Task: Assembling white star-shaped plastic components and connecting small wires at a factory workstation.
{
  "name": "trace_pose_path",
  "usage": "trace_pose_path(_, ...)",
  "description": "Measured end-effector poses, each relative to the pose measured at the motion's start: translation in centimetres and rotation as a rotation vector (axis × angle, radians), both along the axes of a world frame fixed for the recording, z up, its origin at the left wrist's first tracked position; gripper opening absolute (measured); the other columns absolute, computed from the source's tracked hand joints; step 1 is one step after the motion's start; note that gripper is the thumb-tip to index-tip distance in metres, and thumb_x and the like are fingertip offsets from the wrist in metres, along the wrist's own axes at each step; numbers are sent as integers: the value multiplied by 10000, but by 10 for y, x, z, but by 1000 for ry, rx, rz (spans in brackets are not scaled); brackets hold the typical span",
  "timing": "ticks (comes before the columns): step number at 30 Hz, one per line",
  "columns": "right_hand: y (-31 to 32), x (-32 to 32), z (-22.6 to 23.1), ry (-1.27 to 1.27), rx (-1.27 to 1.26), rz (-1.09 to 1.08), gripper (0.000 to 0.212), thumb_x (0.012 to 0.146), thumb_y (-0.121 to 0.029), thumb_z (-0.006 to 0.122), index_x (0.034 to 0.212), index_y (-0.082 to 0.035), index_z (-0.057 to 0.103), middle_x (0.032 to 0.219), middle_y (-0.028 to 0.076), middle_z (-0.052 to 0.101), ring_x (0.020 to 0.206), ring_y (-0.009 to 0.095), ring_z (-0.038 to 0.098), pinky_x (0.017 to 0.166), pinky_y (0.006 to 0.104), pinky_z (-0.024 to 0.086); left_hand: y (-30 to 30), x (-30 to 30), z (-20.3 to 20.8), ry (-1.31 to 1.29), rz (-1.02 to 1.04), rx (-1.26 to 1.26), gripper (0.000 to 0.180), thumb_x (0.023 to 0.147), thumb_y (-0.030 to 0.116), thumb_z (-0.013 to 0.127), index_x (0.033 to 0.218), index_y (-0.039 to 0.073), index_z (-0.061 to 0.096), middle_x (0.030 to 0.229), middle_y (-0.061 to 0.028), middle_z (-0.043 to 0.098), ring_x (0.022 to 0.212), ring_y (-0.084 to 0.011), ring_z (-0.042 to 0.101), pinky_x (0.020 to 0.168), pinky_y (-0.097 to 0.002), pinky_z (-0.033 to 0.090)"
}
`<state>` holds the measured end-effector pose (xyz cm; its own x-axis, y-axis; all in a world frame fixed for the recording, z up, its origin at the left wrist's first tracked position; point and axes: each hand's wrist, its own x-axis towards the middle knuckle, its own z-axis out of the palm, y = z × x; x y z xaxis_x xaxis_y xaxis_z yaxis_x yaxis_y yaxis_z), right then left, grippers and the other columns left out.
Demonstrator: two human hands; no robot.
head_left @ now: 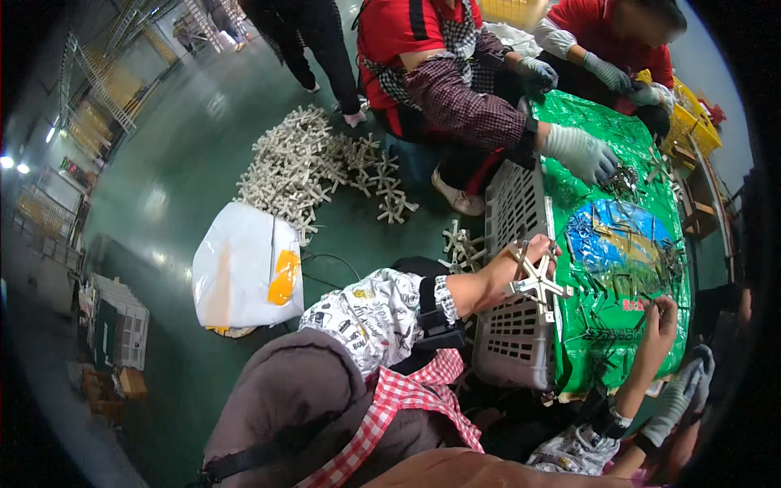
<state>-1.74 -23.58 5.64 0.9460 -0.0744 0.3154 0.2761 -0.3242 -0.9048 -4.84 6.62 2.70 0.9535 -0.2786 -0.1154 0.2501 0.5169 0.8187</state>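
My left hand point(514, 264) is closed on a grey cross-shaped plastic piece point(537, 283) and holds it over the edge of a grey slotted crate point(512, 325). A shiny green sheet point(626, 163) with a blue patch covers the crate's top, and several small thin metal parts point(618, 276) are scattered on it. My right hand point(661, 319) rests on the sheet's near side, fingers pinched among the small parts; whether it holds one I cannot tell. Both my forearms wear black-and-white patterned sleeves.
Two people in red sit across the sheet; one gloved hand point(582, 150) reaches onto it. Another gloved hand point(682, 394) is at lower right. A heap of grey cross pieces point(301, 163) and a white bag point(244, 264) lie on the green floor. Yellow crates point(691, 122) stand at the back right.
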Motion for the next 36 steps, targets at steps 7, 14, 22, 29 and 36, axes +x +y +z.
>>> trace_pose_path(7, 37, -36, 27, 252, 71, 149, 85, 852, -92, 529, 937, -85, 533, 737, -21, 516, 597, 26, 402, 483, 157, 253, -12, 12, -18, -85, 87, -48, 397, 955, 433, 341, 970, 87, 536, 739, 21, 544, 597, -63, 525, 539, -210, 434)
trace_pose_path(14, 87, -41, 25, 565, 386, 446, 121, 825, -116, 568, 927, -55, 549, 760, 12, 567, 591, 46, 440, 494, 180, 322, 7, 12, -2, -182, 221, 161, 346, 958, 364, 376, 1025, 61, 528, 774, -16, 551, 645, -89, 517, 576, -231, 446)
trace_pose_path(22, 83, -45, 4, 702, 535, 500, 161, 841, -113, 580, 978, -47, 523, 758, 39, 593, 496, 12, 370, 438, 159, 266, -10, 1, 5, -153, 112, 188, 301, 947, 307, 444, 1044, 30, 514, 769, -22, 551, 631, -62, 513, 551, -185, 413)
trace_pose_path(29, 89, -46, 5, 693, 520, 527, 129, 842, -147, 593, 934, -79, 535, 747, 4, 602, 500, 1, 349, 443, 162, 230, -10, -2, 0, -150, 26, 127, 326, 933, 337, 471, 1040, 32, 512, 773, -29, 568, 651, -55, 529, 580, -184, 437)
trace_pose_path(36, 92, -42, 3, 722, 498, 516, 144, 846, -152, 592, 949, -73, 531, 718, 1, 585, 496, 4, 365, 435, 165, 232, -9, -1, 1, -150, 49, 80, 314, 937, 325, 468, 1041, 32, 514, 768, -21, 562, 665, -50, 525, 590, -181, 433)
